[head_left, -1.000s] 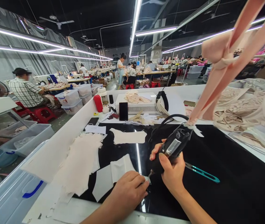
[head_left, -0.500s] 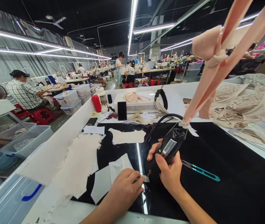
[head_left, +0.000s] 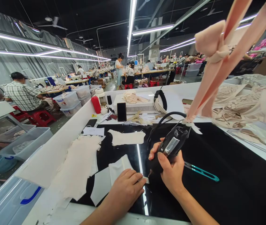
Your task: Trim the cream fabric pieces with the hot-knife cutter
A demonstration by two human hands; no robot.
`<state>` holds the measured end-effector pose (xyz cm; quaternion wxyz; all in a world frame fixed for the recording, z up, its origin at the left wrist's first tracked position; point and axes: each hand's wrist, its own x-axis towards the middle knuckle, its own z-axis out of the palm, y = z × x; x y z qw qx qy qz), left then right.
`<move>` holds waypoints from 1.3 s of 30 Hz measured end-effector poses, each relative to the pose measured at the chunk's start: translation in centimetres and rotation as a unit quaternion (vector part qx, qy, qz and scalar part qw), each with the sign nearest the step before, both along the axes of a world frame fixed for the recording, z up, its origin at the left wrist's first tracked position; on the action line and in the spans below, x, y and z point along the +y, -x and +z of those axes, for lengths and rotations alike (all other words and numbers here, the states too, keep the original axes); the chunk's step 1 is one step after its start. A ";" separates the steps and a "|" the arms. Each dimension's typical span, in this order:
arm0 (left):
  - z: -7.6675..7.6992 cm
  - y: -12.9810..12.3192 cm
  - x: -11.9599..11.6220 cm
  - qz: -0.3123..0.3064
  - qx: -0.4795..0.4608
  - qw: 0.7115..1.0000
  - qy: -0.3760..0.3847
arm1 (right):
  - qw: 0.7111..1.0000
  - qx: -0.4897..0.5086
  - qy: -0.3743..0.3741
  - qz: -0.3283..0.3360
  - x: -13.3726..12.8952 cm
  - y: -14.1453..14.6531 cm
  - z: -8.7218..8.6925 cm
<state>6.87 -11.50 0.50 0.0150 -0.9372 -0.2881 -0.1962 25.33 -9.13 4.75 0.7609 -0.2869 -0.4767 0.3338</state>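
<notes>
My right hand [head_left: 172, 168] is wrapped round a black handheld power tool [head_left: 173, 142] with a silver label plate and a black cable. The tool is tilted and its working end points down toward the table, close to the fingertips of my left hand. My left hand [head_left: 129, 186] lies flat, fingers stretched, on a white fabric piece [head_left: 121, 165], pressing it to the glossy black tabletop [head_left: 236, 184]. The edge of the fabric shows just past those fingertips. Pink fabric strips [head_left: 208, 84], knotted together, hang from above to the tool's upper end.
Thread snips with teal handles [head_left: 203, 172] lie right of my right hand. Left stands a stack of cream fabric pieces [head_left: 76, 168]; another cream piece [head_left: 127, 137] lies beyond. A white box [head_left: 135, 107] and a phone [head_left: 122, 112] stand at the back. Fabric bundles [head_left: 247, 103] fill the right side.
The view has shifted slightly. My right hand has moved the tool a little to the right and up, while my left hand stays on the white fabric.
</notes>
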 end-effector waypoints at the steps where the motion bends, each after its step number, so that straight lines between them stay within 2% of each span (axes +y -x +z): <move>1: 0.0 0.0 0.0 0.001 -0.001 1.000 0.000 | 1.000 0.001 -0.001 0.002 0.0 0.0 0.0; 8: 0.3 -0.2 -0.1 0.008 0.002 1.000 0.024 | 1.000 0.006 0.014 0.020 -0.2 0.2 -0.2; 29: 0.4 -0.2 0.1 -0.003 0.008 0.999 0.045 | 1.000 -0.013 0.014 0.007 -1.0 0.1 -0.4; 39: 0.0 0.5 1.6 -0.027 -0.096 0.995 0.014 | 1.000 -0.019 0.003 0.005 -1.1 -0.2 -0.3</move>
